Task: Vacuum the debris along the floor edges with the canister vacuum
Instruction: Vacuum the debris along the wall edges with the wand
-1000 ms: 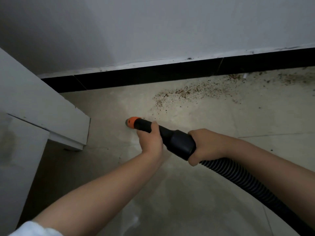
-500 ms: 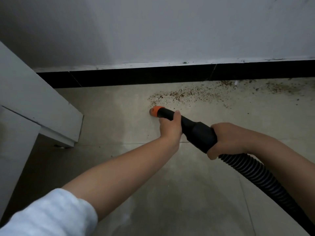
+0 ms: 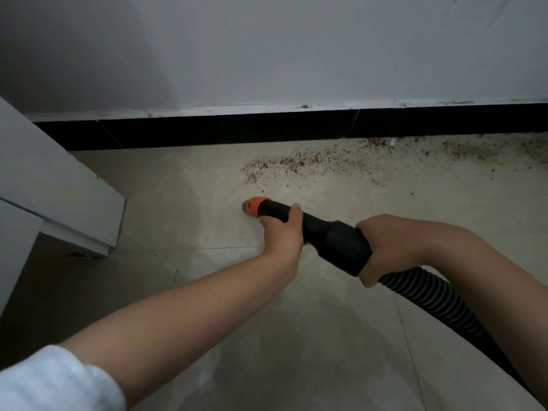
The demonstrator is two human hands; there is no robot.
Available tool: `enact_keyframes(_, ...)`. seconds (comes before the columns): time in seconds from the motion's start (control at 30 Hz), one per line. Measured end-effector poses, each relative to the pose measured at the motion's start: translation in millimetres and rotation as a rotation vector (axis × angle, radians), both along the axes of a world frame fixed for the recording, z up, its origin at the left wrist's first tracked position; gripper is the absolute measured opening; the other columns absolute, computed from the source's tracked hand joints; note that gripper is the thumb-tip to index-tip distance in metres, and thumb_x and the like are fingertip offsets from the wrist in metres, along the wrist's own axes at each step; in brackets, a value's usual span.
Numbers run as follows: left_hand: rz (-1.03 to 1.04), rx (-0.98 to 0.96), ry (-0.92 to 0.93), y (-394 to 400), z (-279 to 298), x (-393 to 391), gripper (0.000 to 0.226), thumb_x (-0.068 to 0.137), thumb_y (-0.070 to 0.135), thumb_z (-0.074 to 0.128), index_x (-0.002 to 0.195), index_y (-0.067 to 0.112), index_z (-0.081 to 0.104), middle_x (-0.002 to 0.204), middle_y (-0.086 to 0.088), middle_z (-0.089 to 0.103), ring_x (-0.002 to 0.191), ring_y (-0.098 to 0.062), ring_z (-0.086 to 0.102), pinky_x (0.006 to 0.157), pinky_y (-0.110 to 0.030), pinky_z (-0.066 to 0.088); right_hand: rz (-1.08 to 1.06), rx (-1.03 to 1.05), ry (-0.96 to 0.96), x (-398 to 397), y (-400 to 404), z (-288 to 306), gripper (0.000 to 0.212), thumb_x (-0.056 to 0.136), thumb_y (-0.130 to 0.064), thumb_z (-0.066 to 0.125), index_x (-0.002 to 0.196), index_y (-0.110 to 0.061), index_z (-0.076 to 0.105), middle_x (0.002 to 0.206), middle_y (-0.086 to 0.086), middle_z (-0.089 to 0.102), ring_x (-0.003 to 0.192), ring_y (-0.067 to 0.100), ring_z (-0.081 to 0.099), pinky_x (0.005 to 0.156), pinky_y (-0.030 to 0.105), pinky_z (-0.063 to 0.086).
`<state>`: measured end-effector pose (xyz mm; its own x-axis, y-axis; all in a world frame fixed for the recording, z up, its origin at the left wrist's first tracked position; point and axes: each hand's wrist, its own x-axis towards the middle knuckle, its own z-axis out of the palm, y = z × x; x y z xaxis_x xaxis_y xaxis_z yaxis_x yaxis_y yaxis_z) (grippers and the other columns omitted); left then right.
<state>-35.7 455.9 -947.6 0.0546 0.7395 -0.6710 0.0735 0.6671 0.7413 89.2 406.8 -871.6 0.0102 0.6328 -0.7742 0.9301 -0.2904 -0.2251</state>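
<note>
This looks like a room in a home or flat, seen down at floor level. A plain white painted wall (image 3: 296, 48) meets a glossy black tiled skirting strip (image 3: 237, 129), below which lie large pale beige floor tiles (image 3: 296, 336) with thin grout lines. A white-painted wooden furniture piece (image 3: 44, 185) stands at the left edge, and brown crumbly debris (image 3: 296, 164) is scattered along the floor just beside the skirting.

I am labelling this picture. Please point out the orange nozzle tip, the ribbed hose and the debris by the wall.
orange nozzle tip (image 3: 257, 204): head view, on the orange collar.
ribbed hose (image 3: 430, 295): head view, on the ribs just behind the right hand.
debris (image 3: 296, 163): head view, in the dense brown patch below the black skirting.
</note>
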Motion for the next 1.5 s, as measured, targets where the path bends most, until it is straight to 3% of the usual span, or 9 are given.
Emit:
enact_keyframes(0.2, -0.095, -0.016, -0.114, 23, 12, 24, 0.070, 0.096, 0.028, 0.047, 0.149, 0.007, 0.005, 0.140, -0.013, 0.042, 0.087, -0.017, 0.055, 0.098, -0.034, 0.046, -0.091, 0.037, -0.004, 18, 7, -8, 0.028, 0.069, -0.026, 0.076, 0.079, -0.014, 0.052, 0.076, -0.001, 0.054, 0.064, 0.010, 0.054, 0.052, 0.020, 0.042)
enact_keyframes(0.3, -0.068, 0.018, -0.064, 33, 8, 20, 0.071, 0.095, 0.028, 0.049, 0.149, 0.009, 0.006, 0.141, -0.013, 0.041, 0.114, -0.027, 0.053, 0.102, -0.038, 0.044, -0.117, 0.075, 0.055, 13, 14, -20, 0.030, 0.070, -0.024, 0.076, 0.083, -0.015, 0.051, 0.077, -0.003, 0.053, 0.066, 0.008, 0.053, 0.053, 0.019, 0.042)
enact_keyframes(0.4, -0.055, 0.061, 0.023, 36, 0, 7, 0.071, 0.095, 0.030, 0.049, 0.149, 0.011, 0.007, 0.142, -0.012, 0.041, 0.123, -0.030, 0.048, 0.104, -0.042, 0.041, -0.117, 0.090, 0.113, 1, 22, -32, 0.035, 0.070, -0.024, 0.076, 0.092, -0.012, 0.052, 0.077, -0.003, 0.053, 0.068, 0.010, 0.054, 0.053, 0.019, 0.043)
enact_keyframes(0.53, -0.006, 0.105, 0.098, 36, -6, -12, 0.066, 0.095, 0.030, 0.047, 0.148, 0.013, 0.012, 0.139, -0.011, 0.043, 0.122, -0.030, 0.048, 0.104, -0.043, 0.041, -0.074, 0.091, 0.145, -16, 27, -40, 0.036, 0.070, -0.025, 0.076, 0.092, -0.011, 0.052, 0.079, -0.003, 0.052, 0.075, 0.015, 0.055, 0.057, 0.022, 0.044)
enact_keyframes(0.67, 0.038, 0.108, 0.077, 23, -7, -20, 0.061, 0.096, 0.029, 0.045, 0.146, 0.012, 0.016, 0.135, -0.010, 0.046, 0.120, -0.027, 0.050, 0.105, -0.043, 0.040, -0.025, 0.058, 0.138, -19, 22, -36, 0.030, 0.069, -0.025, 0.076, 0.080, -0.014, 0.050, 0.079, -0.001, 0.054, 0.072, 0.015, 0.057, 0.057, 0.023, 0.046)
enact_keyframes(0.9, -0.041, 0.053, 0.037, 22, 1, -3, 0.072, 0.096, 0.033, 0.046, 0.150, 0.012, 0.003, 0.143, -0.009, 0.040, 0.127, -0.027, 0.045, 0.109, -0.039, 0.035, -0.044, 0.051, 0.073, 1, 17, -27, 0.035, 0.068, -0.026, 0.077, 0.088, -0.015, 0.050, 0.083, -0.002, 0.054, 0.070, 0.008, 0.055, 0.056, 0.020, 0.044)
enact_keyframes(1.17, 0.072, 0.105, 0.145, 33, -1, -49, 0.066, 0.097, 0.028, 0.045, 0.149, 0.013, 0.009, 0.139, -0.008, 0.043, 0.123, -0.026, 0.047, 0.099, -0.030, 0.038, 0.011, 0.080, 0.197, -42, 39, -51, 0.039, 0.070, -0.024, 0.076, 0.094, -0.015, 0.048, 0.084, -0.006, 0.051, 0.073, 0.008, 0.052, 0.055, 0.017, 0.042)
enact_keyframes(1.33, 0.180, 0.132, 0.215, 45, -8, -87, 0.059, 0.094, 0.026, 0.050, 0.144, 0.012, 0.023, 0.133, -0.010, 0.049, 0.118, -0.027, 0.051, 0.103, -0.035, 0.040, -0.009, 0.181, 0.286, -84, 48, -72, 0.035, 0.067, -0.022, 0.075, 0.074, -0.022, 0.041, 0.076, -0.006, 0.048, 0.065, 0.006, 0.049, 0.050, 0.020, 0.038)
enact_keyframes(1.5, 0.281, 0.118, 0.222, 49, -7, -105, 0.057, 0.094, 0.023, 0.051, 0.143, 0.012, 0.025, 0.130, -0.010, 0.051, 0.116, -0.027, 0.053, 0.099, -0.033, 0.041, 0.017, 0.151, 0.327, -104, 61, -76, 0.036, 0.069, -0.019, 0.075, 0.092, -0.016, 0.047, 0.077, -0.007, 0.048, 0.065, 0.004, 0.048, 0.052, 0.019, 0.041)
